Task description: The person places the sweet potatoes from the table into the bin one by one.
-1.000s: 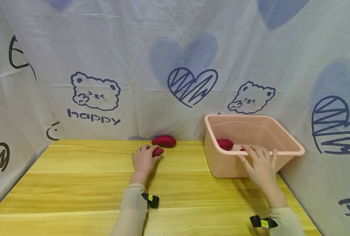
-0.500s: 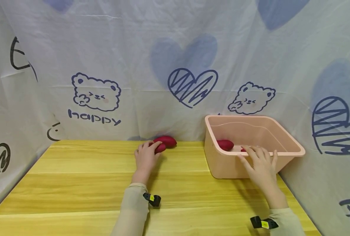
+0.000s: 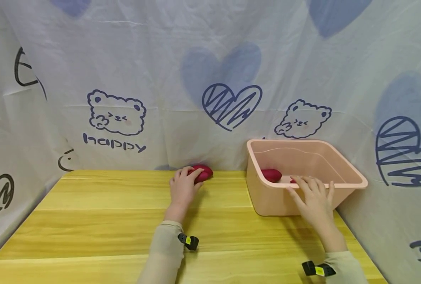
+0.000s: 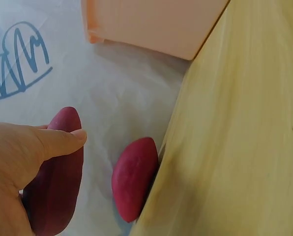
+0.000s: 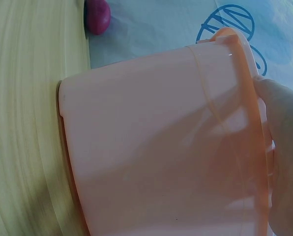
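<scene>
Wooden tabletop (image 3: 107, 225): left hand (image 3: 182, 190) curls round a presumably firm sweet potato (image 4: 63, 187), best held mid-body; right hand (image 3: 315, 203) grips bin (image 3: 279, 201).

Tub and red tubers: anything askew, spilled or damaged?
Nothing stands out. The pink tub stands upright, the right hand holding its near rim. The left hand grips one red tuber; a second tuber lies at the back of the table. No visible spill or damage; part of the tub's inside is hidden.
</scene>
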Available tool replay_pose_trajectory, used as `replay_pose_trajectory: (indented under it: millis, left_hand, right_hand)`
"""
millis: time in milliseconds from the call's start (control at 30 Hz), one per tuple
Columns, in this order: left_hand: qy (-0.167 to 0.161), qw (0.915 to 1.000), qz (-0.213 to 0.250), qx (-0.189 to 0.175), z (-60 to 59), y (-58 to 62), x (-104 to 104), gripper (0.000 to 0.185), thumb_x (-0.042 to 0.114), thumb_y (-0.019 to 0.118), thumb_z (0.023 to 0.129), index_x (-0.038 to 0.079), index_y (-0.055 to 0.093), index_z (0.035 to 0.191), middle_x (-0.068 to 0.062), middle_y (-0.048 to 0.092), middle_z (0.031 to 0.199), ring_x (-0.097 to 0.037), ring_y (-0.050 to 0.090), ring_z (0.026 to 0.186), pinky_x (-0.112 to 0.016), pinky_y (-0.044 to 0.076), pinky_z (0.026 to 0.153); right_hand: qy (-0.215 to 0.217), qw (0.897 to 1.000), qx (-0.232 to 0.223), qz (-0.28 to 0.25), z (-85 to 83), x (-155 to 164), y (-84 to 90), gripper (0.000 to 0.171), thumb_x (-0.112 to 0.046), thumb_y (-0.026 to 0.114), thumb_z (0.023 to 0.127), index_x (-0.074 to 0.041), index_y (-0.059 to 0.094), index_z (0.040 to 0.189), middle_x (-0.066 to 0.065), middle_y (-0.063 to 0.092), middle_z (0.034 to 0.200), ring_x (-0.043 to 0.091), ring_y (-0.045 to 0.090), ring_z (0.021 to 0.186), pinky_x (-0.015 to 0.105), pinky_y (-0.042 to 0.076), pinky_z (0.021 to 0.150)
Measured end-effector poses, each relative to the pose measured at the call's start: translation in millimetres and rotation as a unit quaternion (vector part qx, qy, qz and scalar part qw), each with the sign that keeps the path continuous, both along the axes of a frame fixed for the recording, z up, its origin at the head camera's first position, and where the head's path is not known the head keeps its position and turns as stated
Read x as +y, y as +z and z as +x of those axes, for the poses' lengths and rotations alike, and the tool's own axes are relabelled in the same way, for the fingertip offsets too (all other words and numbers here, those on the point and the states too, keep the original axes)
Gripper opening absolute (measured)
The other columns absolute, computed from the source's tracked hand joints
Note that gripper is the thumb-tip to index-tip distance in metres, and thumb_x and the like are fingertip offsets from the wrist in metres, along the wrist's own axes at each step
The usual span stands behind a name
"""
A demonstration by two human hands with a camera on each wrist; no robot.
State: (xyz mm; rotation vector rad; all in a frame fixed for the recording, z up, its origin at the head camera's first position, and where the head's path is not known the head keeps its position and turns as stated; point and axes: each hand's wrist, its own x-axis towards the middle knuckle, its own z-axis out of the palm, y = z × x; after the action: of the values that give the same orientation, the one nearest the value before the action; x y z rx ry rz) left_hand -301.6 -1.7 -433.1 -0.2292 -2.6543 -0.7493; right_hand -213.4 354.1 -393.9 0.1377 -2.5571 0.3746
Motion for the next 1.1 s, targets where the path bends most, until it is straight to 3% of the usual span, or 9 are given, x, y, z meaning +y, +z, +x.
replay_pose_trajectory:
  millis: [733,1100]
  left_hand:
    - [-0.038,0.9967,-0.036,0.062,6.9,14.0,33.2,0.038,0.033,0.074,0.086,0.033,0.065,0.123,-0.005,0.058,0.13,-0.033,0.047,0.122,-0.056,0.041,0.095]
    - [-0.043,0.9956,-0.058,0.06,6.4,20.5,48.2,0.04,0.034,0.073,0.086,0.034,0.064,0.125,-0.005,0.057,0.132,-0.032,0.047,0.124,-0.052,0.042,0.095]
  right_hand:
    - [-0.002,1.0,0.0,0.004,-0.4,0.2,-0.5,0.047,-0.048,0.047,0.099,-0.016,0.056,0.133,0.018,0.051,0.132,0.043,0.035,0.13,0.07,0.0,0.112]
    - [-0.001,1.0,0.003,0.004,-1.4,1.6,-2.0,0.047,-0.048,0.047,0.099,-0.015,0.056,0.132,0.018,0.051,0.132,0.044,0.035,0.13,0.07,0.0,0.112]
